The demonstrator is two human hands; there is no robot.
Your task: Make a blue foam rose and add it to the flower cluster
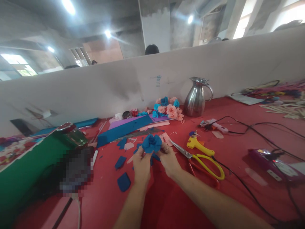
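Note:
Between my two hands, above the red tabletop [105, 203], is a blue paper flower [152, 143] with several layered petals. My left hand [141, 160] pinches its left edge, and the fingers of my right hand [168, 157] close on its right edge. Cut blue paper pieces [124, 182] and pale pink scraps [129, 146] lie around my left hand. Just right of my right hand rest large scissors [188, 154] with yellow and red handles. A yellow glue gun [200, 144] lies beyond them.
Finished pink and blue paper flowers [171, 109] sit at the back beside a steel jug [195, 98]. Blue paper strips [124, 130] lie ahead. A purple power strip [274, 165] and cables are on the right; a green board [45, 159] and glass jar [72, 133] stand left.

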